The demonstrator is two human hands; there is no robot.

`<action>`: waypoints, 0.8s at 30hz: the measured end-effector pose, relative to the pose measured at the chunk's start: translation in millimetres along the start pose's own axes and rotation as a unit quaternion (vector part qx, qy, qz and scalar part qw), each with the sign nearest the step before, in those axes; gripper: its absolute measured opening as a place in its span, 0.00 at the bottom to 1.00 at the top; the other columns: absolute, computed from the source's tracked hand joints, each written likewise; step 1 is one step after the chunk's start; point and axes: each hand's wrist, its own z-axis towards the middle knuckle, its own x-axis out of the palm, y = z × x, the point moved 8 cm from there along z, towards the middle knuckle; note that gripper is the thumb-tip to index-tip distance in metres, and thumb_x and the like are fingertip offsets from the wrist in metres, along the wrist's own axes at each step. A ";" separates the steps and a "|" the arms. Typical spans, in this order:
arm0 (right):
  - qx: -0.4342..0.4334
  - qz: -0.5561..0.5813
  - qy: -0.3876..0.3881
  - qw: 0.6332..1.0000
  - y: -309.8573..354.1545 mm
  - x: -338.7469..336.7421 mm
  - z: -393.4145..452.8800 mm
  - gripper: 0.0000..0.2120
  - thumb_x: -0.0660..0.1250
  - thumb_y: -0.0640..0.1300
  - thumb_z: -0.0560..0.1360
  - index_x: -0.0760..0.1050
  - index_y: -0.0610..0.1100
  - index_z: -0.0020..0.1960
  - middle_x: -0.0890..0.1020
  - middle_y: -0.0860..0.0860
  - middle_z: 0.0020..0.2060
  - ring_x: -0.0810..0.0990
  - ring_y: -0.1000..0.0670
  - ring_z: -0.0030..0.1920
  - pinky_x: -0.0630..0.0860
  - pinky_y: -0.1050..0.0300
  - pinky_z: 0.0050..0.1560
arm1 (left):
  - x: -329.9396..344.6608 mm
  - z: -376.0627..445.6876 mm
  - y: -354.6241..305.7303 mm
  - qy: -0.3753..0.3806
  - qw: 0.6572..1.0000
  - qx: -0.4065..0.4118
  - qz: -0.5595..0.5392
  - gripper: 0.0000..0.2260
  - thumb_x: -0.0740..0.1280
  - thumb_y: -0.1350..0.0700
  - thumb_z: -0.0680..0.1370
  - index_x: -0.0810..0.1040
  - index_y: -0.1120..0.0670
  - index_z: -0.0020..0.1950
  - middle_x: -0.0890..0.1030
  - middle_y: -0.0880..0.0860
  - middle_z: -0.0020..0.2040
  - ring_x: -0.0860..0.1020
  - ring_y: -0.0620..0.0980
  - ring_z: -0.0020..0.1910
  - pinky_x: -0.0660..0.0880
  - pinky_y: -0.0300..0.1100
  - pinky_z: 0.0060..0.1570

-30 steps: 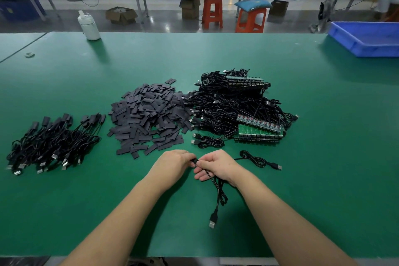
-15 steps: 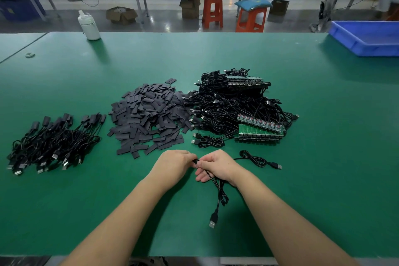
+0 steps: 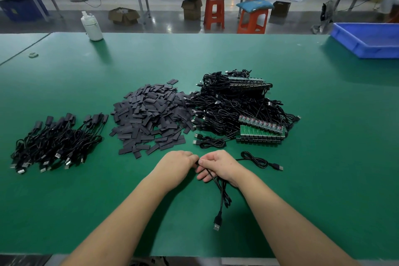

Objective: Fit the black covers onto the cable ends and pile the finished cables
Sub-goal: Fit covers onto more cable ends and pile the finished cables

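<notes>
Since the earlier frames almost nothing has moved: our two hands remain together at the near centre of the green table [image 3: 323, 179], and the cable's plug end hangs in the same place.

Our left hand [image 3: 176, 165] is curled into a loose fist with its fingertips meeting those of our right hand. What its fingers pinch is hidden beneath them; we cannot tell whether a cover is there. Our right hand [image 3: 218, 165] is curled round the cable in hand [image 3: 221, 192], pinching it near the point where the two hands touch. The cable drops from the right hand toward us and ends in a USB plug [image 3: 217, 223] lying on the table.

The heap of black covers [image 3: 149, 114] lies beyond the left hand. Touching its right side is the heap of unfinished cables [image 3: 235, 106], with green circuit boards [image 3: 261, 131] at its near right edge. The pile of finished cables [image 3: 56, 142] lies at the far left, apart from the covers. One loose cable [image 3: 259, 161] lies just right of the right hand.

A white bottle [image 3: 92, 27] stands at the far edge, and a blue tray [image 3: 367, 41] sits at the far right.
</notes>
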 end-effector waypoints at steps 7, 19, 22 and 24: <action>-0.028 0.101 -0.051 0.993 0.3 -8.9 0.7 0.09 0.63 0.37 0.82 0.77 0.32 0.58 0.85 0.41 0.44 0.86 0.47 0.42 0.83 0.57 0.45 | -1.3 -15.3 27.8 -0.145 0.853 -0.275 -0.419 0.17 0.74 0.53 0.75 0.79 0.50 0.63 0.83 0.46 0.52 0.81 0.47 0.44 0.78 0.42 0.49; -0.045 0.117 -0.042 0.991 0.5 -4.5 -1.0 0.04 0.68 0.36 0.79 0.82 0.39 0.49 0.87 0.45 0.40 0.86 0.50 0.44 0.82 0.61 0.49 | 15.7 -10.9 17.6 -0.128 0.739 -0.277 -0.601 0.08 0.68 0.51 0.80 0.86 0.51 0.47 0.86 0.53 0.43 0.81 0.47 0.44 0.77 0.43 0.52; -0.053 0.128 -0.052 0.989 0.9 -6.9 -1.3 0.04 0.69 0.37 0.79 0.82 0.40 0.49 0.87 0.46 0.41 0.87 0.50 0.45 0.82 0.61 0.49 | 19.9 -9.9 11.4 -0.102 0.754 -0.274 -0.589 0.10 0.65 0.50 0.81 0.86 0.49 0.49 0.86 0.53 0.42 0.82 0.46 0.42 0.78 0.47 0.53; -0.052 0.131 -0.055 0.989 0.5 -7.4 -0.5 0.04 0.69 0.37 0.79 0.82 0.38 0.51 0.87 0.45 0.41 0.87 0.49 0.45 0.82 0.61 0.47 | 18.7 -11.5 8.8 -0.105 0.751 -0.272 -0.593 0.10 0.65 0.51 0.82 0.86 0.51 0.49 0.86 0.57 0.44 0.81 0.49 0.42 0.78 0.51 0.55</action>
